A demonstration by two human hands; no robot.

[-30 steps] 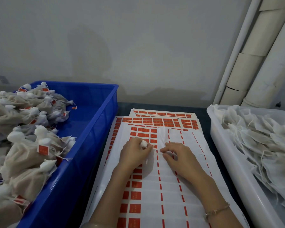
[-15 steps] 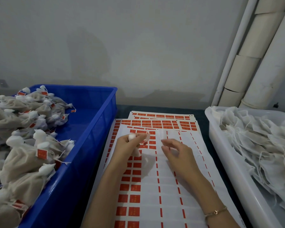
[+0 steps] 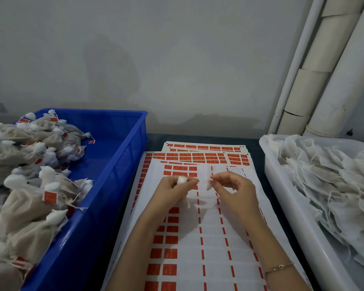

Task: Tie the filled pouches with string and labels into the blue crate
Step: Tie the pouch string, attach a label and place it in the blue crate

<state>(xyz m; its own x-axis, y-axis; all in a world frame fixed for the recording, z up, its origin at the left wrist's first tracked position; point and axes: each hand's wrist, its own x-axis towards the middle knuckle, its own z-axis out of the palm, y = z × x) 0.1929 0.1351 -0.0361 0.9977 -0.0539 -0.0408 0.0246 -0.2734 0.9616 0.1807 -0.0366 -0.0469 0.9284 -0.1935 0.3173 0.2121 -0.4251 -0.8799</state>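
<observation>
— Where is the pouch sitting?
— The left hand (image 3: 174,191) is gripping a white pouch (image 3: 182,180), fingers curling round it, above the label sheets (image 3: 198,238).
— And the right hand (image 3: 234,190)?
— It is pinching a small pale scrap (image 3: 208,184). The blue crate (image 3: 122,164) is lying to the left, holding tied pouches (image 3: 29,202).

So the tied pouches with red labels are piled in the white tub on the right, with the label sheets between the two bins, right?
No: the head view shows the tied pouches piled in the blue crate on the left. The label sheets part is right.
</observation>
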